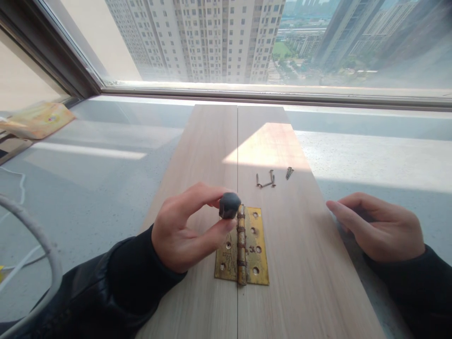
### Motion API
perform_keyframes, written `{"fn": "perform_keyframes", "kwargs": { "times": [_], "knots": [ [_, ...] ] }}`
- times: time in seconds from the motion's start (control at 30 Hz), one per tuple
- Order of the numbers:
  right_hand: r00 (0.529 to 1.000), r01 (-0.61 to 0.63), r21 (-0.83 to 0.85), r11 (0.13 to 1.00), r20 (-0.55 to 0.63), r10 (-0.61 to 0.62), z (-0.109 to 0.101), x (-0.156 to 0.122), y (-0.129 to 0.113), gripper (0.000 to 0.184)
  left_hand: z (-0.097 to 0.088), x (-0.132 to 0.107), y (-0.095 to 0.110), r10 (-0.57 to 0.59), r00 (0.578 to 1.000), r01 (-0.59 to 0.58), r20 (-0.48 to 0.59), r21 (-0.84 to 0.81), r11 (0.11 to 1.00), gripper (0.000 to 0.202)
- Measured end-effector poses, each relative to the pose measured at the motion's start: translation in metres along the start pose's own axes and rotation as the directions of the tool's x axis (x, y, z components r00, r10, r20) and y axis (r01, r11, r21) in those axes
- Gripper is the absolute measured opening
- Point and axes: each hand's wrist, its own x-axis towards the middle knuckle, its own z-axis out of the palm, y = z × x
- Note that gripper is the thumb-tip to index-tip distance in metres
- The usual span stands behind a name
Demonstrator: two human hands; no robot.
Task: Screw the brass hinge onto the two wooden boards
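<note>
My left hand (192, 226) is closed round a screwdriver (230, 205), its dark handle seen end-on and its shaft hidden below. It stands above the left leaf of a worn brass hinge (259, 240), hiding that leaf's upper part. The hinge lies flat, its knuckle along the seam between two pale wooden boards (197, 141). Holes show in both leaves; whether screws sit in the left ones I cannot tell. Several screws (272, 179) lie loose on the right board beyond the hinge. At that board's right edge rests my right hand (383, 226), fingers curled, nothing visible in them.
The boards lie on a pale speckled sill (116, 127) under a large window (226, 42). At the far left is an orange-yellow soft packet (45, 120). A thick grey-white cable (38, 230) curves in at the left, close to my left sleeve.
</note>
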Motion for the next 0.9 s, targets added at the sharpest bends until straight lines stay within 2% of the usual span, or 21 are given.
{"fn": "perform_keyframes", "kwargs": {
  "times": [0.1,0.2,0.3,0.4,0.6,0.83,0.9],
  "knots": [
    [1.000,-0.003,-0.004,1.000,0.003,0.003,0.0001,0.0000,0.0012,0.037,-0.0004,0.0029,0.0026,0.024,1.000,-0.024,0.002,0.023,0.999,0.015],
    [1.000,-0.005,-0.005,1.000,0.012,0.005,0.0001,0.0000,0.0021,0.038,-0.0014,0.0039,0.0052,-0.012,1.000,0.011,0.019,0.068,0.998,0.011],
    [1.000,-0.003,-0.009,1.000,0.016,0.003,0.0000,0.0000,0.0024,0.038,-0.0010,0.0010,0.0054,-0.063,0.998,0.065,-0.014,0.142,0.988,0.007],
    [1.000,-0.002,-0.010,1.000,0.013,0.002,0.0001,0.0001,0.0020,0.037,0.0004,-0.0014,0.0059,-0.091,0.994,0.102,-0.067,0.173,0.980,0.008],
    [1.000,-0.002,-0.002,1.000,0.014,0.002,0.0003,-0.0002,0.0009,0.037,-0.0012,0.0004,0.0093,-0.074,0.997,0.081,-0.035,0.229,0.970,0.006],
    [1.000,0.006,-0.014,1.000,0.014,-0.006,0.0001,0.0000,0.0022,0.038,0.0011,-0.0026,0.0086,-0.096,0.990,0.119,-0.100,0.257,0.959,0.009],
    [1.000,0.011,-0.013,1.000,0.015,-0.010,0.0002,0.0001,0.0025,0.038,0.0000,-0.0019,0.0084,-0.086,0.993,0.104,-0.082,0.242,0.965,0.009]
  ]
}}
